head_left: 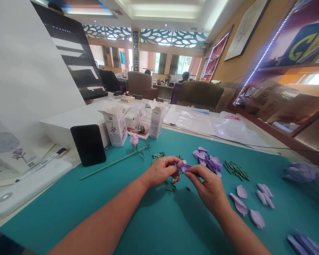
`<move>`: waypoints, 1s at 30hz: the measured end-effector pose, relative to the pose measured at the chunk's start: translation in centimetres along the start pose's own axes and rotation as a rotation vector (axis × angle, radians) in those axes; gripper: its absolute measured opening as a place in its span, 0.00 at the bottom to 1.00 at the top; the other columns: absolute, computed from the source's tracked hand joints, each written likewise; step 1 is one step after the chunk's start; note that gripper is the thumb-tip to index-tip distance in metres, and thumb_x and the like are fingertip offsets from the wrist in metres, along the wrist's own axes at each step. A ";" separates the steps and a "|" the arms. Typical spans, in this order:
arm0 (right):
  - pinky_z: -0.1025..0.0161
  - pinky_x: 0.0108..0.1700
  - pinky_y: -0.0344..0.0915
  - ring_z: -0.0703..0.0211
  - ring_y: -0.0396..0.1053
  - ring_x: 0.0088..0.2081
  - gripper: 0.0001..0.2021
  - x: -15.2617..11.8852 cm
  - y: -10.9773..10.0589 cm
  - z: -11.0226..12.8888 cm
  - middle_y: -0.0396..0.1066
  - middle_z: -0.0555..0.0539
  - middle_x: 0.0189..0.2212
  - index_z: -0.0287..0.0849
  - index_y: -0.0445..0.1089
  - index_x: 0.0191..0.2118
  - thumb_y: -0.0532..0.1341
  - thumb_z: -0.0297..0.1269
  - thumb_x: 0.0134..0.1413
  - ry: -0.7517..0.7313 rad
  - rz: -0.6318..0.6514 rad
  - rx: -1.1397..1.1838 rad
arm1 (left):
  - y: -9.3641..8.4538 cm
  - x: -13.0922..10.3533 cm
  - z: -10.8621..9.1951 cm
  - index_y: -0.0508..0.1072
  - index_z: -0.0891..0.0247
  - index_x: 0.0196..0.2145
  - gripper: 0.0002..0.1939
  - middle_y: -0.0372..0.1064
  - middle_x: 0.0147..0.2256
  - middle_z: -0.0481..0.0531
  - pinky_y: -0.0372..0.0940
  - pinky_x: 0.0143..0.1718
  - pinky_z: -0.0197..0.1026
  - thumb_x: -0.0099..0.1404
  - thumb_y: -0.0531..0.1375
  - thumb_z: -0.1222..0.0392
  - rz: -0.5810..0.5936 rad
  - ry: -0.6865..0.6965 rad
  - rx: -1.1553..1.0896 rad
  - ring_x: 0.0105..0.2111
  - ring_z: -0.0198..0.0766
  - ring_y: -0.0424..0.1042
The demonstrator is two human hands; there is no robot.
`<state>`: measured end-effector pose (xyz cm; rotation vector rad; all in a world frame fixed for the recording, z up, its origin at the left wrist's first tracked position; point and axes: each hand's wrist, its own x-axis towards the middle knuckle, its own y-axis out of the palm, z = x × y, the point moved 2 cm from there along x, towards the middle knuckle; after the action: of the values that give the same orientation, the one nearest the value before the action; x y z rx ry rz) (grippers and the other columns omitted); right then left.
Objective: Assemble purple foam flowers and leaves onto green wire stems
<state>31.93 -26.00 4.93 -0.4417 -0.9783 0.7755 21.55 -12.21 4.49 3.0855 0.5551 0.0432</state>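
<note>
Head view: both hands are working together above the teal mat (154,226), near its middle. The left hand (161,171) is pinching a small purple flower bud (180,164) between thumb and fingertips. The right hand (207,184) is pinching a single purple petal (185,168), pressing it against the bud; both grips are narrow and closed on their pieces.

The petal appears thin, light and stiff, probably plastic; it is best held by its edges, close to the base, since firm squeezing could pop it loose.

Loose petals (255,203) are lying on the mat to the right, a heap of purple pieces (208,159) beyond the hands, and green sticks (236,169) beside that heap. A finished stemmed flower (134,140) is lying to the left.

Containers: two open white cartons (115,127) are standing at the mat's far edge; their contents are not visible. A black phone (89,144) is leaning nearby.
</note>
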 end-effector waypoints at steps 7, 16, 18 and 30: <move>0.67 0.31 0.64 0.61 0.69 0.29 0.09 -0.1 0.1 -0.2 0.72 0.49 0.29 0.45 0.70 0.32 0.55 0.40 0.60 -0.007 0.025 -0.025 | -0.1 0.0 0.0 0.72 0.66 0.38 0.14 0.68 0.27 0.50 0.63 0.33 0.38 0.56 0.59 0.55 0.013 -0.002 0.013 0.28 0.35 0.68; 0.68 0.30 0.64 0.62 0.68 0.28 0.08 0.0 0.2 0.1 0.71 0.49 0.29 0.45 0.69 0.33 0.56 0.40 0.59 -0.015 0.007 -0.019 | 0.1 -0.1 -0.2 0.72 0.66 0.39 0.17 0.67 0.27 0.50 0.63 0.33 0.38 0.55 0.61 0.51 -0.008 -0.018 -0.017 0.28 0.34 0.67; 0.68 0.30 0.64 0.62 0.68 0.28 0.08 0.0 0.1 0.1 0.71 0.49 0.28 0.45 0.69 0.32 0.56 0.39 0.60 -0.015 0.005 -0.021 | 0.1 -0.1 -0.2 0.72 0.66 0.38 0.18 0.67 0.27 0.50 0.62 0.33 0.38 0.55 0.61 0.50 -0.006 -0.015 -0.015 0.27 0.34 0.66; 0.66 0.32 0.67 0.61 0.70 0.30 0.08 -0.2 0.5 -0.4 0.72 0.47 0.30 0.45 0.69 0.34 0.55 0.41 0.60 0.004 0.020 0.012 | 0.1 0.0 -0.1 0.72 0.66 0.38 0.16 0.67 0.27 0.50 0.63 0.33 0.38 0.56 0.61 0.52 -0.008 -0.016 -0.013 0.28 0.34 0.67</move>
<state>31.98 -25.78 4.29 -0.4435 -0.9660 0.7977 21.54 -12.28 4.58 3.0676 0.5644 0.0220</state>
